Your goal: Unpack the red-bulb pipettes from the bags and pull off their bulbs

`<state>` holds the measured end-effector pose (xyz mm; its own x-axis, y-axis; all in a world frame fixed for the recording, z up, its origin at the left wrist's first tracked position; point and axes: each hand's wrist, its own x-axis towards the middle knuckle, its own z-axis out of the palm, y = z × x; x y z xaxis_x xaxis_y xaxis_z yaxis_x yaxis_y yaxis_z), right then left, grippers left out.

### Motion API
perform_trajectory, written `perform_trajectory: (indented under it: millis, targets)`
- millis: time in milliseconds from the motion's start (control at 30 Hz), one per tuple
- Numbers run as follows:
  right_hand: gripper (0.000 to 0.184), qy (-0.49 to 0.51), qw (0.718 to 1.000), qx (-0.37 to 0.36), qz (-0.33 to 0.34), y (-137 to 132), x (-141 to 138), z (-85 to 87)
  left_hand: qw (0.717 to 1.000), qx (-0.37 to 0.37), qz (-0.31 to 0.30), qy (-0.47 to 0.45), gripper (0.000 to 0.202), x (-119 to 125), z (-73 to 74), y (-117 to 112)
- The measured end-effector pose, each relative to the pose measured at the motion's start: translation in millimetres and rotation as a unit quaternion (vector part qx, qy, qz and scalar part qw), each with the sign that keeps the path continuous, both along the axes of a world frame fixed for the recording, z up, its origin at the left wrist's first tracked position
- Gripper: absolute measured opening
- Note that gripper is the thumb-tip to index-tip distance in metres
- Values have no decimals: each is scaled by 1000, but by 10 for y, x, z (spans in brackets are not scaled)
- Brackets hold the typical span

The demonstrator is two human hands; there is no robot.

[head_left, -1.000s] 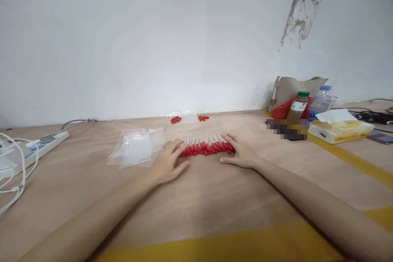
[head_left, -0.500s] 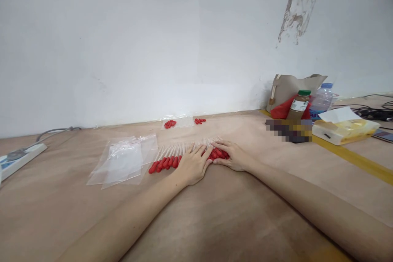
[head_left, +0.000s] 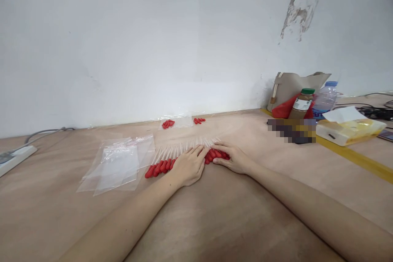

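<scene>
A row of thin white sticks with rounded red ends [head_left: 156, 168] lies on the brown surface, red ends toward me. My left hand [head_left: 188, 165] rests flat over the middle of the row, fingers stretched out and covering several red ends. At the right end of the row, my right hand [head_left: 232, 159] has its fingers and thumb apart around more red ends, touching them. Between my hands several red ends show close together. Clear zip bags [head_left: 119, 166] lie overlapping just left of the row.
Small packs with red pieces [head_left: 168, 124] lie by the wall. A power strip [head_left: 18, 159] is at the far left. To the right stand a grey bag [head_left: 288, 86], a green-capped bottle [head_left: 302, 104], a clear bottle [head_left: 326, 98] and a tissue pack [head_left: 350, 129], beside yellow tape [head_left: 356, 157].
My left hand has shifted slightly left, away from my right hand, so more red ends show between them. My right hand stays about the same. The view has turned a little.
</scene>
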<state>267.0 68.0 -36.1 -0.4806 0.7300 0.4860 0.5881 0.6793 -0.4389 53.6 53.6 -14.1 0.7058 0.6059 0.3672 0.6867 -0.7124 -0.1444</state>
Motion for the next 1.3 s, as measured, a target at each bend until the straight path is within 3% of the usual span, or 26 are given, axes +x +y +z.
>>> perform_trajectory:
  millis: [100,267,333,433,533,633,767,900,1067,1300]
  targets:
    - [52,5,1000,0,24,-14,2,15,1000,19,8,-7,44,33,9,-21]
    - [64,-6,1000,20,-23,-40,21,15,998,58,-1,-22,48,-21,112,-183]
    - [65,-7,998,43,-40,-56,30,20,998,52,-2,-25,49,-215,141,-266]
    - [61,-15,992,107,-62,-97,21,52,997,39,45,-45,54,-668,126,-370]
    - [47,-19,980,181,-75,-168,-66,109,994,1,89,-58,60,-1080,75,-401]
    - [29,-15,971,228,-66,-280,-248,161,993,-48,102,-34,58,-1258,40,-339]
    - [18,-33,971,236,-18,-479,-536,185,988,-85,125,-27,52,-1234,22,-242]
    - [12,-65,973,216,37,-657,-706,160,990,-55,115,-60,52,-1166,37,-280]
    - [10,-48,985,158,53,-753,-707,86,992,7,66,-106,43,-1047,71,-340]
    - [9,6,992,105,64,-747,-642,48,977,-1,-7,-213,24,-946,19,-268]
